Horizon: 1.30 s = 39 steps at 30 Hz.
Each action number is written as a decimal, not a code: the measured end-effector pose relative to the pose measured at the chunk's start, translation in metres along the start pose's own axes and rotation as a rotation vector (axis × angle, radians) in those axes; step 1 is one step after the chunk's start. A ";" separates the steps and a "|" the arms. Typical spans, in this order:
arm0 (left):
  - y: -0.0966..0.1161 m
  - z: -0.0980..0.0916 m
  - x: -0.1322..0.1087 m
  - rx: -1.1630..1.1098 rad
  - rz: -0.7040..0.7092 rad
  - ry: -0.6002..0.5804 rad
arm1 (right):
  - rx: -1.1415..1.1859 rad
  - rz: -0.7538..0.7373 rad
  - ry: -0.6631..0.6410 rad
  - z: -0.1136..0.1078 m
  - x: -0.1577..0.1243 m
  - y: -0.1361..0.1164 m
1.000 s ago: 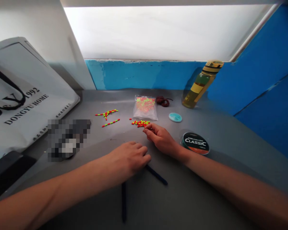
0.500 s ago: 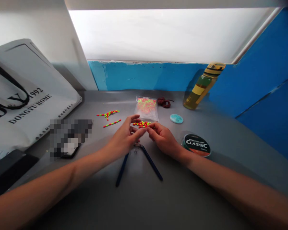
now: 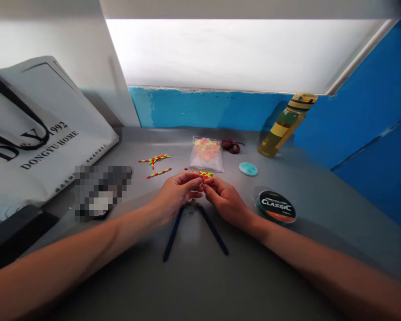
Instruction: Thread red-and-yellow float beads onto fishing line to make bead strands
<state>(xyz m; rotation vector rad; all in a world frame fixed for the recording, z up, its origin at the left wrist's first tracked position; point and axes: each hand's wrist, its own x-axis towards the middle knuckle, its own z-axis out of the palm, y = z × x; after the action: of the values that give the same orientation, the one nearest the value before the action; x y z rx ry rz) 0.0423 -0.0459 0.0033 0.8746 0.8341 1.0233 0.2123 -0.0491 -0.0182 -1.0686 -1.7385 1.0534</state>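
Note:
My left hand (image 3: 180,191) and my right hand (image 3: 225,198) meet at the fingertips over the table, each closed in a pinch. What lies between the fingers is too small to make out. Just beyond them is a loose pile of red and yellow-green beads (image 3: 205,174), partly hidden by the fingers. Pliers with dark blue handles (image 3: 214,231) lie spread below the hands, their jaws partly covered. To the left rest a row of strung-looking beads (image 3: 159,173) and a small cluster of similar rows (image 3: 155,159).
Behind the hands lies a clear plastic bag of beads (image 3: 205,162), beside a dark red cord bundle (image 3: 232,146). Rightward are a light-blue disc (image 3: 248,169), a line spool (image 3: 276,207) and a bottle (image 3: 284,127). A phone-like object (image 3: 103,196) and large white bag (image 3: 53,107) stand left.
My left hand's fingers have closed from a spread pose and come together with the right fingertips. The whole view has shifted slightly.

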 end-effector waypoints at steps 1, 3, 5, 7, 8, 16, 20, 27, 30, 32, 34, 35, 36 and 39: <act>0.000 0.000 0.000 0.003 0.001 0.000 | 0.000 0.003 -0.002 0.000 0.000 0.000; 0.001 -0.001 0.001 0.039 0.015 0.008 | -0.003 -0.001 -0.011 0.000 0.001 0.000; 0.002 -0.003 0.002 0.093 0.032 0.010 | -0.007 -0.013 -0.018 0.000 0.002 0.000; 0.004 -0.006 0.005 0.129 0.030 -0.017 | -0.029 -0.022 -0.017 0.000 0.002 0.000; 0.004 -0.009 0.007 0.132 0.024 -0.041 | -0.049 -0.025 -0.014 0.000 0.002 0.000; 0.008 -0.025 0.018 0.050 -0.058 -0.161 | -0.087 -0.053 -0.056 0.000 0.006 -0.001; 0.013 -0.025 0.017 -0.075 -0.095 -0.050 | -0.047 -0.043 0.026 0.000 0.006 -0.001; 0.018 -0.013 0.010 -0.229 -0.192 -0.089 | 0.091 -0.074 0.168 0.002 -0.002 -0.018; 0.019 -0.009 0.007 -0.243 -0.194 -0.098 | 0.117 -0.076 0.156 0.003 -0.004 -0.022; 0.019 -0.008 0.007 -0.239 -0.186 -0.114 | 0.121 -0.074 0.147 0.003 -0.003 -0.023; 0.018 -0.009 0.007 -0.241 -0.178 -0.126 | 0.120 -0.077 0.129 0.003 -0.003 -0.022; 0.018 -0.010 0.007 -0.244 -0.172 -0.129 | 0.115 -0.078 0.123 0.003 -0.003 -0.022; 0.017 -0.010 0.008 -0.246 -0.168 -0.131 | 0.110 -0.077 0.118 0.003 -0.003 -0.021; 0.017 -0.010 0.008 -0.242 -0.165 -0.129 | 0.105 -0.076 0.118 0.002 -0.003 -0.021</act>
<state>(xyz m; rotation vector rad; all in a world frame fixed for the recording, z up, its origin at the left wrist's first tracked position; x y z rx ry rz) 0.0295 -0.0316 0.0126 0.6472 0.6464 0.8912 0.2059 -0.0587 0.0001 -0.9719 -1.5994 1.0025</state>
